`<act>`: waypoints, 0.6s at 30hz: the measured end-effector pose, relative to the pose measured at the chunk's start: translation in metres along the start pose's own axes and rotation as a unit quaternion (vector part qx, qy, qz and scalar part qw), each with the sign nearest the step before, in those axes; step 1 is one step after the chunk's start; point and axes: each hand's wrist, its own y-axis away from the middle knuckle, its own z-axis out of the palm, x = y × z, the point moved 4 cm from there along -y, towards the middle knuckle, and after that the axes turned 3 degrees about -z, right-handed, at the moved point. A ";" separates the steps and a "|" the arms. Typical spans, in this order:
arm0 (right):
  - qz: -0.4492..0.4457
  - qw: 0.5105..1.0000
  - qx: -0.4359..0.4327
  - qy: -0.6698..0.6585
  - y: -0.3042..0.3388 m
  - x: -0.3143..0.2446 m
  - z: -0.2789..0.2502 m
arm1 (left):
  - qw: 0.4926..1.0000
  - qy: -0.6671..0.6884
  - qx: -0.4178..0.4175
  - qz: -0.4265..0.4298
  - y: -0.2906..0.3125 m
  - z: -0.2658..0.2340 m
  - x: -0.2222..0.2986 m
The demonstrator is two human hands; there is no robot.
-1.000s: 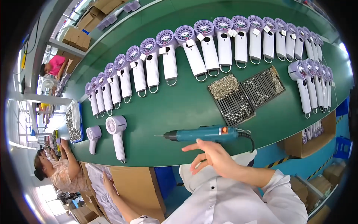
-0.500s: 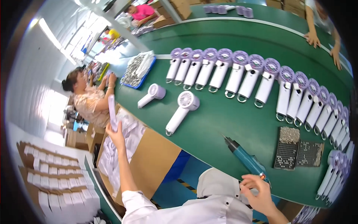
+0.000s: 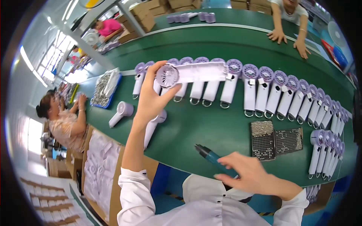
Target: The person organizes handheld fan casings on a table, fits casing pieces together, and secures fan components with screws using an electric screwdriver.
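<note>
Holding R hand (image 3: pixel 249 175) low at teal elec. screwdriver (image 3: pixel 213 159), fingers half-spread abt its rear; can't tell if gripping or just touching. Having driver's tip pointing up-left, rear toward R hand, prob. for an easy grip. Holding up lilac fan shell (image 3: pixel 201 71) in L hand (image 3: pixel 151 103), above tabletop (image 3: pixel 203 128) & in front of the fan row, fingers and thumb gripping its round head, prob. to leave handle's hollow unblocked. Pointing head L, handle R; running long axis nearly level, side to side, hollow side seemingly facing wearer. Seeing two loose fans (image 3: pixel 124 109) lying L, one partly behind L forearm; screw trays (image 3: pixel 263 147) sitting R of driver, prob. for quick reach. Seeing fan row (image 3: pixel 249 92) curving beyond, loops nearer, prob. lined up for tidy access. Spotting co-worker's hands (image 3: pixel 278 35) resting farther off.
</note>
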 end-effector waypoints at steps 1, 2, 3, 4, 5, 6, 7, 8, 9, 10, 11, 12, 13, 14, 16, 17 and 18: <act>-0.020 0.998 -0.001 0.056 0.003 0.001 0.010 | 0.999 -0.011 -0.020 0.030 -0.007 0.013 0.010; -0.011 0.996 0.022 0.091 0.008 0.008 0.013 | 0.997 -0.008 -0.045 0.069 -0.011 0.028 0.014; 0.026 0.992 0.095 0.082 0.012 0.014 0.006 | 0.992 -0.006 -0.070 0.107 -0.015 0.043 0.019; 0.068 0.980 0.171 0.074 0.019 0.027 -0.002 | 0.988 0.011 -0.098 0.121 -0.018 0.061 0.025; 0.030 0.963 0.250 0.095 0.019 0.031 -0.013 | 0.983 0.015 -0.124 0.137 -0.019 0.065 0.031; 0.007 0.944 0.295 0.150 0.014 0.030 -0.031 | 0.977 0.020 -0.150 0.153 -0.020 0.067 0.036; -0.019 0.928 0.333 0.168 0.008 0.034 -0.044 | 0.975 0.025 -0.160 0.152 -0.020 0.068 0.039; -0.014 0.919 0.333 0.209 -0.005 0.029 -0.056 | 0.974 0.019 -0.166 0.155 -0.021 0.066 0.043; -0.009 0.909 0.332 0.253 -0.018 0.022 -0.068 | 0.972 0.016 -0.169 0.160 -0.022 0.064 0.045; -0.005 0.920 0.295 0.257 -0.027 0.022 -0.075 | 0.972 0.025 -0.174 0.157 -0.024 0.066 0.045; -0.006 0.932 0.256 0.256 -0.035 0.024 -0.080 | 0.971 0.024 -0.176 0.158 -0.024 0.067 0.047; 0.025 0.950 0.212 0.227 -0.044 0.027 -0.081 | 0.967 0.037 -0.187 0.168 -0.024 0.067 0.049; 0.080 0.971 0.176 0.138 -0.050 0.032 -0.080 | 0.963 0.050 -0.195 0.178 -0.023 0.066 0.051; 0.131 0.981 0.136 0.049 -0.055 0.037 -0.076 | 0.959 0.055 -0.209 0.182 -0.024 0.066 0.053; 0.085 0.987 0.136 0.026 -0.065 0.037 -0.066 | 0.956 0.096 -0.217 0.173 -0.023 0.060 0.055; 0.083 0.988 0.130 -0.004 -0.070 0.035 -0.061 | 0.951 0.133 -0.221 0.171 -0.023 0.056 0.051; 0.088 0.985 0.146 0.008 -0.071 0.031 -0.059 | 0.957 0.137 -0.199 0.160 -0.021 0.049 0.050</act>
